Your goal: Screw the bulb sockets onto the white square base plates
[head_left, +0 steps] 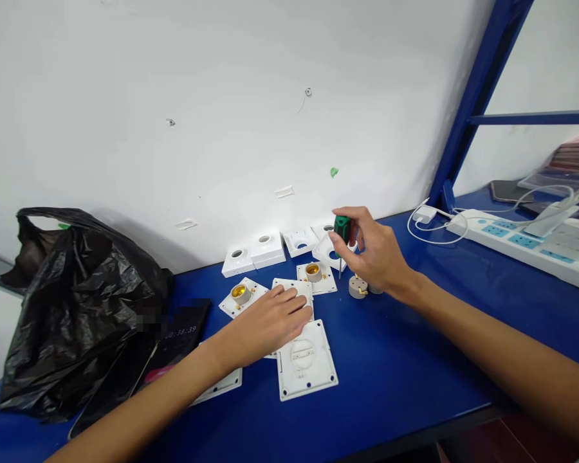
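Basically, right hand [370, 252] pinches a green screwdriver [342, 229] tip-down, probably for control; left hand [270, 321], fingers bent, covers a white plate [294, 285], maybe steadying it, can't tell if gripped.

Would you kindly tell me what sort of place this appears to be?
Probably an assembly or repair workbench: a screwdriver, lamp sockets on white plates, and a long power strip suggest it.

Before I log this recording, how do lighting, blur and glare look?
Head view: wall brightly lit; head view: highlights on the crinkled black bag; head view: right hand and green-handled screwdriver reasonably clear; head view: pixelated patch beside the lit digits, far-right stack rather soft.
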A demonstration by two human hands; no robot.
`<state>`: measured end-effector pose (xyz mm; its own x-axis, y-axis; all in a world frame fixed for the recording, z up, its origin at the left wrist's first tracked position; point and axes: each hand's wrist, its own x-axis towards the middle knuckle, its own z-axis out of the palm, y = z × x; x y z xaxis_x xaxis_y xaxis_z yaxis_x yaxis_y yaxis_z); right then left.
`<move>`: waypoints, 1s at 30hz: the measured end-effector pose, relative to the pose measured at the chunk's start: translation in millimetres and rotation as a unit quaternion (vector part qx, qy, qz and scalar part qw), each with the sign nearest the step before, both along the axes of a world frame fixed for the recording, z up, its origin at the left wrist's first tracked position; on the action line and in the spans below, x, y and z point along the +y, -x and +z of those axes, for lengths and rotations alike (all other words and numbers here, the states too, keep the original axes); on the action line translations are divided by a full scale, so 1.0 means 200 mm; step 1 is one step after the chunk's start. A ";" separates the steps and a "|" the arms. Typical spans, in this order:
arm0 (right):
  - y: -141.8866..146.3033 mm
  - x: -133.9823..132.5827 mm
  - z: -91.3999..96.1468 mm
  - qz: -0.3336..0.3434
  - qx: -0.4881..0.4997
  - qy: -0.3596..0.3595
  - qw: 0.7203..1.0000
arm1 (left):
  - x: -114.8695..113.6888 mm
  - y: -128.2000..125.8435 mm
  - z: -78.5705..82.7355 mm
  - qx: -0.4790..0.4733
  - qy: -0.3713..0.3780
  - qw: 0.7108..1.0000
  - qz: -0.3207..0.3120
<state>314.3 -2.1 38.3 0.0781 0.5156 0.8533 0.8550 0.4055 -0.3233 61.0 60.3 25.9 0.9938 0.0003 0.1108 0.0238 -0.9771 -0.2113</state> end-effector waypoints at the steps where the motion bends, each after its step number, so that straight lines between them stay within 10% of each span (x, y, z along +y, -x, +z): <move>1: 0.00 0.00 0.00 0.002 -0.009 0.007 1.000 | 0.00 0.01 0.01 -0.001 0.004 1.000 0.009; 7: 0.02 0.03 -0.04 0.032 -0.063 0.059 0.996 | -0.20 0.03 0.00 -0.068 0.034 0.989 0.128; 14: 0.08 0.05 -0.11 0.078 -0.033 0.079 0.993 | -0.47 -0.03 -0.13 -0.117 0.194 0.968 0.106; 30: 0.12 0.05 -0.12 0.136 0.164 0.076 0.974 | -0.34 -0.05 -0.12 -0.153 0.307 0.933 0.107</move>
<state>291.2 7.6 13.4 0.1775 0.6733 0.7177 0.5634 0.5284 -0.6351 70.3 -7.5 1.5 0.8854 0.3525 0.3031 0.2007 -0.8779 0.4348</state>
